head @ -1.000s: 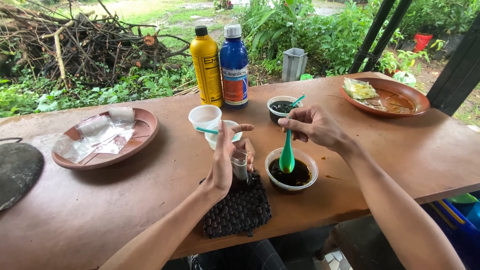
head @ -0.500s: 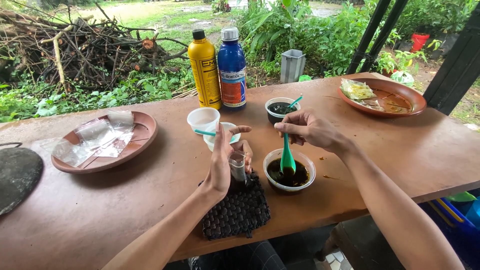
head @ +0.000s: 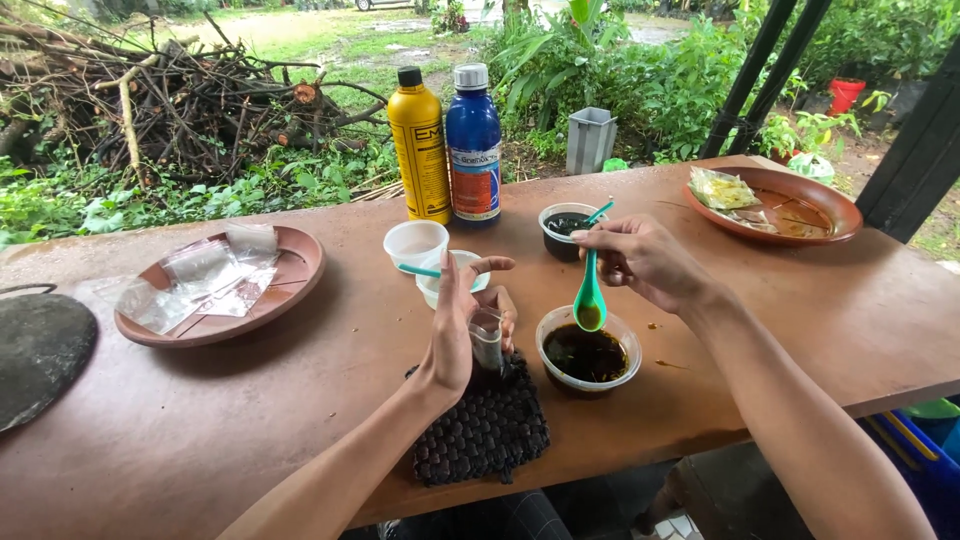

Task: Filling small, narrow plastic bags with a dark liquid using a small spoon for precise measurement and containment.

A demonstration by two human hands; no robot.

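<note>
My left hand (head: 458, 325) grips a small clear plastic bag (head: 487, 340) upright over a dark woven mat (head: 485, 425). My right hand (head: 640, 262) pinches the handle of a green spoon (head: 589, 298), whose bowl hangs just above a clear cup of dark liquid (head: 587, 350). Behind my left hand stand two white cups (head: 416, 243), one with a teal stick across it. A second small cup of dark stuff (head: 563, 228) with a teal spoon sits behind my right hand.
A yellow bottle (head: 420, 150) and a blue bottle (head: 473, 148) stand at the table's far edge. A brown plate of clear bags (head: 285, 290) lies left, another brown plate (head: 820, 205) with a yellow packet right. A dark round pan (head: 40, 350) sits far left.
My right hand has lifted the green spoon out of the dark liquid, so its bowl now hangs above the cup. My left hand still holds the small bag in place.
</note>
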